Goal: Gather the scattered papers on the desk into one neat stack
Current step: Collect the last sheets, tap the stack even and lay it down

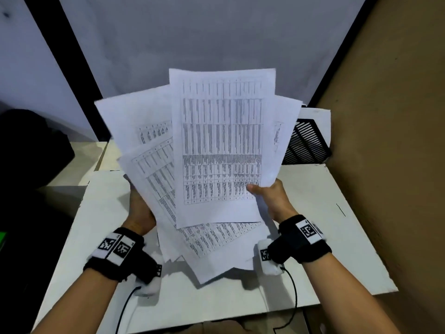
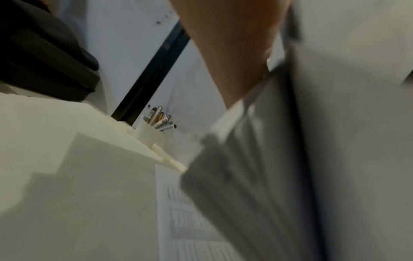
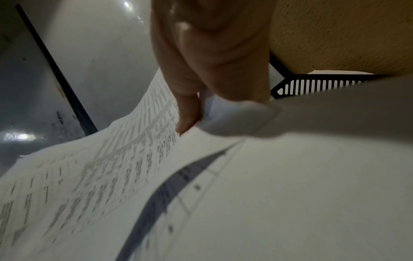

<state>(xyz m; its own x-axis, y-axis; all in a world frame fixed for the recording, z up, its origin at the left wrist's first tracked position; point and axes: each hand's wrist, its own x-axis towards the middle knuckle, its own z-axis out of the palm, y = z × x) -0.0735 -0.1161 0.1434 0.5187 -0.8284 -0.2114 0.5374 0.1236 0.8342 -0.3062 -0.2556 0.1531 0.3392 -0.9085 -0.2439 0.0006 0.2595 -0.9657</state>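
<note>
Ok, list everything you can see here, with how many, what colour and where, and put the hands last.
papers: several sheets, exact count unclear, white with printed tables, fanned out and held up over the desk
desk: one, white, under the papers
tray: one, black with slots, far right of the desk by the wall
cup: one, white, far edge of the desk, holding several pens
bag: one, black, far left
cables: two, black, running from the wristbands
wristbands: two, black with white square markers, one on each wrist
left hand: grips the papers' left side
right hand: pinches the papers' right side, thumb on top
</note>
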